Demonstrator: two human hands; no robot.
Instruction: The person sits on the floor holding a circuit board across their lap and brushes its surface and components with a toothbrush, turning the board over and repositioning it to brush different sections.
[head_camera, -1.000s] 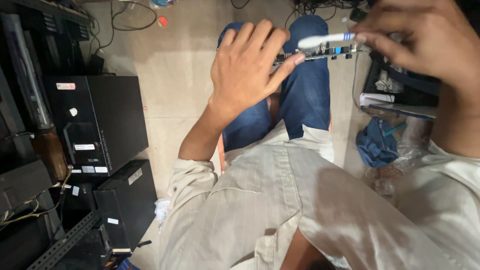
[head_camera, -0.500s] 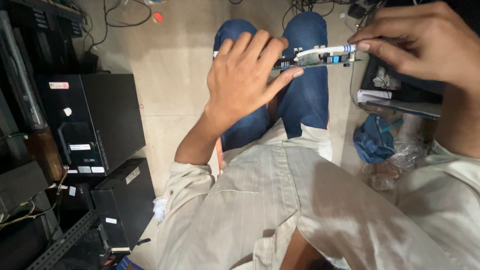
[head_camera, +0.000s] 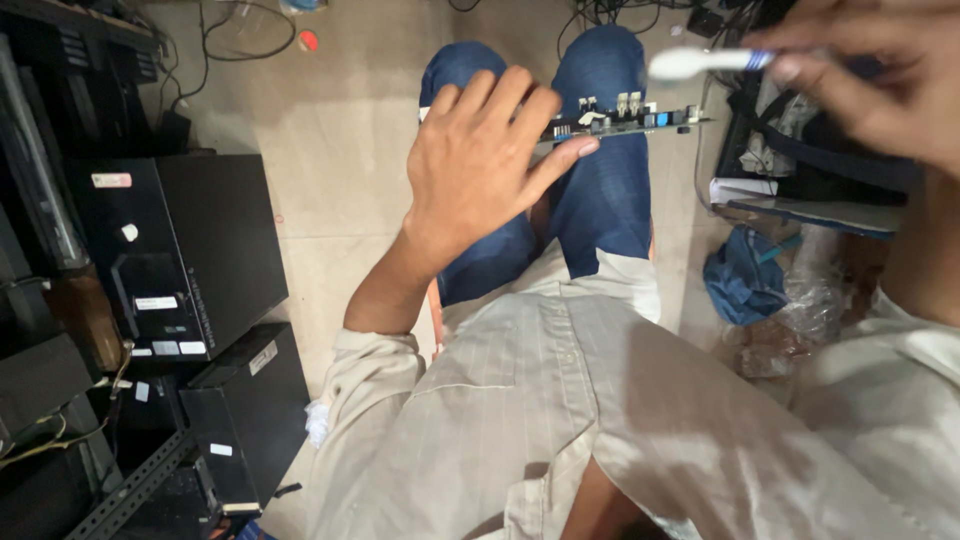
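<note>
**Head camera: circuit board held edge-on above seated person's knees**

Head view is looking straight down on a seated person in a pale striped shirt (head_camera: 560, 420) and blue jeans (head_camera: 600, 190). Left hand (head_camera: 480, 170) is gripping a dark circuit board (head_camera: 625, 120), its fingers spread over the near end and the thumb pressing up from beneath, so the hand is clamped on the board. Seen nearly edge-on, the board is lying level over the knees, with small white and blue components standing along its top edge.

Right hand (head_camera: 870, 80) is hovering at the upper right of the frame, its fingers pinched together on the blue-and-white handle of a toothbrush (head_camera: 700, 62). White brush head is pointing left and sitting just above the far end of the board, apart from it.

Black computer cases (head_camera: 190, 260) are standing and lying against one another on the tiled floor (head_camera: 330, 150) to the person's left, with a slotted metal rail (head_camera: 130, 490) leaning beside them. Cables (head_camera: 240, 30) are trailing across the floor at the top. A crumpled blue cloth (head_camera: 745, 275) and clear plastic wrap (head_camera: 810, 320) are lying by the right knee, under a cluttered dark stack.
</note>
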